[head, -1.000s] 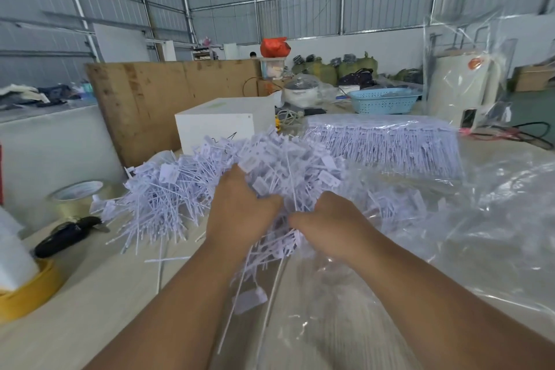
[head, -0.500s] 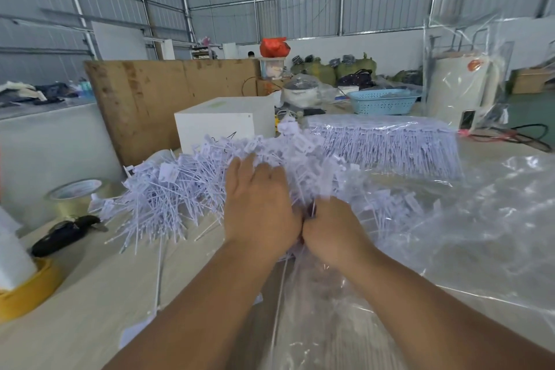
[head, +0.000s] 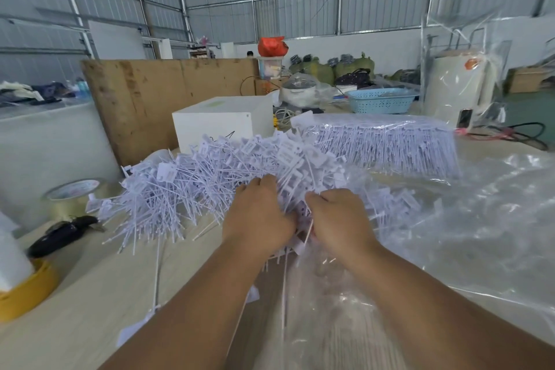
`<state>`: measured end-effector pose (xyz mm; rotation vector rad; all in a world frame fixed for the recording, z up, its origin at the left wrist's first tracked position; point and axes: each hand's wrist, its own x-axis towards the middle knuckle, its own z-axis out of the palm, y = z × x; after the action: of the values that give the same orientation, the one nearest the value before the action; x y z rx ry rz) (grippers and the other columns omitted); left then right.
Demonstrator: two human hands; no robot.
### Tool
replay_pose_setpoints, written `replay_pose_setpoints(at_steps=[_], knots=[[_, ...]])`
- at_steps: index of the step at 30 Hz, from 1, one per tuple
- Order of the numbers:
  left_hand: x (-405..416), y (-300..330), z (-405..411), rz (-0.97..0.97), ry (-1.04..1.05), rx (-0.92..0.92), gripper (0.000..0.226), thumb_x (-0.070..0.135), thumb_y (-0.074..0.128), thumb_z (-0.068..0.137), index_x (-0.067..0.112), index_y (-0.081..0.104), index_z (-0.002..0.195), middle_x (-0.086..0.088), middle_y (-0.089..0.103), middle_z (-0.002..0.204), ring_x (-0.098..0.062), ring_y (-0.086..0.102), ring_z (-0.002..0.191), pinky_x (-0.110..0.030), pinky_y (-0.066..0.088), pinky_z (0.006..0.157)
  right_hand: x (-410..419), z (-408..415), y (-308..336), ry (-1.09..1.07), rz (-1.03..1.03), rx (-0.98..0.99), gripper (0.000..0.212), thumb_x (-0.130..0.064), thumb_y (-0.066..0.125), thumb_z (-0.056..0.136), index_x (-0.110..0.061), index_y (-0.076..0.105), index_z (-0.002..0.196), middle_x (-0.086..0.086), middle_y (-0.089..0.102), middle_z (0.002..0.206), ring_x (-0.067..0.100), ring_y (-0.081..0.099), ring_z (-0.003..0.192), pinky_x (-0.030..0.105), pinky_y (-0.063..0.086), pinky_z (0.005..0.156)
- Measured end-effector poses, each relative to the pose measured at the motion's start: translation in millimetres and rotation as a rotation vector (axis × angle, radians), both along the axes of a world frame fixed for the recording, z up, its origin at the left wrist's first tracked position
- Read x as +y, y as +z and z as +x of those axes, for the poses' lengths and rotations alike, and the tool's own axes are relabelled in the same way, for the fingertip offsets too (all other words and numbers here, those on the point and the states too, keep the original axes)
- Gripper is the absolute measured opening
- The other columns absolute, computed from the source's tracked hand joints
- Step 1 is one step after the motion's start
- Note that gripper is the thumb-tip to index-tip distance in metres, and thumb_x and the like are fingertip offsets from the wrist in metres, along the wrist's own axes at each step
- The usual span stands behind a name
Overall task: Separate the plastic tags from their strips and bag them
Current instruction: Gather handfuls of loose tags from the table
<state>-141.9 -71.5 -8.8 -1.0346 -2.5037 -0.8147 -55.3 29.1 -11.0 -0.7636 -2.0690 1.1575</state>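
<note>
A big tangled heap of white plastic tags (head: 186, 186) lies across the middle of the table. My left hand (head: 259, 216) and my right hand (head: 339, 219) are side by side at its near edge, and both grip a bunch of tags (head: 295, 165) with curled fingers. A clear plastic bag (head: 468, 234) spreads under and to the right of my hands, with loose tags inside it. A neat block of tags in a clear bag (head: 387, 141) lies behind. Thin bare strips (head: 156, 273) and a few loose tags lie on the table near my left forearm.
A white box (head: 222, 120) stands behind the heap, in front of a plywood board (head: 144, 99). A tape roll (head: 75, 198), a black tool (head: 63, 236) and a yellow-based roll (head: 27, 291) sit at the left. A blue basket (head: 381, 100) and a wrapped white appliance (head: 456, 90) stand at the back right.
My hands moved together and pushed deeper into the heap, then parted slightly. The gripped bunch of tags shifted and lifted a little.
</note>
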Motion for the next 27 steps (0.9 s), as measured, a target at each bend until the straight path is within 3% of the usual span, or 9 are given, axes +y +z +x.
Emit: replay_pose_setpoints(at_steps=[3,6,10,14,16,21,24,27], knots=[[-2,0,-6,0.086,-0.057,-0.041,0.033,0.043,0.069,0.08,0.019,0.047,0.082,0.003,0.05,0.081,-0.022,0.052,0.083,-0.032,0.038,0.06,0,4,8,-0.078,0.121,-0.038,0.048,-0.03,0.052,0.089,-0.01,0.039,0.047,-0.004,0.038,0.039,0.015,0.04,0.043,0.025,0.03,0.044],[-3,2,-7,0.2,-0.073,-0.022,0.036,0.035,0.072,0.081,0.022,0.041,0.071,0.004,0.044,0.071,-0.013,0.043,0.064,-0.027,0.028,0.051,-5,6,14,-0.083,0.23,-0.054,0.052,-0.033,0.048,0.092,-0.012,0.038,0.045,-0.004,0.04,0.041,0.019,0.047,0.05,0.026,0.032,0.049],[-4,9,0,0.321,-0.095,0.111,0.041,0.023,0.073,0.082,0.022,0.034,0.072,0.013,0.032,0.069,-0.016,0.034,0.066,-0.016,0.026,0.053,-7,7,15,0.017,0.362,-0.123,0.039,-0.024,0.04,0.096,-0.018,0.041,0.058,-0.003,0.041,0.058,0.022,0.045,0.065,0.027,0.033,0.053],[-4,11,2,0.372,-0.068,0.175,0.034,0.02,0.074,0.082,0.018,0.04,0.08,0.006,0.037,0.075,-0.018,0.039,0.072,-0.024,0.019,0.057,-6,3,13,0.019,0.003,0.083,0.019,-0.015,0.041,0.093,-0.008,0.051,0.079,0.01,0.061,0.077,0.023,0.055,0.065,0.029,0.039,0.053],[-5,12,2,0.396,-0.054,0.182,0.026,0.02,0.073,0.083,0.014,0.047,0.084,0.003,0.043,0.081,-0.02,0.044,0.076,-0.023,0.024,0.062,-8,1,15,0.013,-0.108,0.143,0.016,-0.013,0.041,0.092,-0.011,0.053,0.082,0.013,0.066,0.079,0.022,0.056,0.061,0.027,0.042,0.051],[-7,16,2,0.495,0.002,0.168,0.02,0.023,0.069,0.086,0.008,0.057,0.092,-0.002,0.052,0.086,-0.019,0.048,0.08,-0.023,0.028,0.065,-11,-2,25,0.061,-0.357,0.249,0.021,0.0,0.043,0.086,-0.01,0.057,0.074,0.008,0.066,0.055,0.016,0.057,0.043,0.025,0.046,0.042],[-7,21,3,0.643,0.004,0.051,0.014,0.026,0.069,0.085,0.017,0.058,0.087,0.0,0.058,0.082,-0.017,0.053,0.075,-0.026,0.035,0.063,-12,0,31,0.093,-0.498,0.275,0.025,0.008,0.035,0.084,-0.006,0.054,0.078,0.004,0.059,0.045,0.013,0.049,0.035,0.02,0.036,0.037],[-11,22,-1,0.677,0.044,-0.033,0.015,0.026,0.07,0.084,0.022,0.056,0.082,0.003,0.059,0.076,-0.008,0.053,0.067,-0.017,0.034,0.057,-12,4,35,0.088,-0.563,0.293,0.033,0.012,0.028,0.076,-0.008,0.053,0.07,0.002,0.051,0.041,0.01,0.037,0.03,0.015,0.027,0.035]])
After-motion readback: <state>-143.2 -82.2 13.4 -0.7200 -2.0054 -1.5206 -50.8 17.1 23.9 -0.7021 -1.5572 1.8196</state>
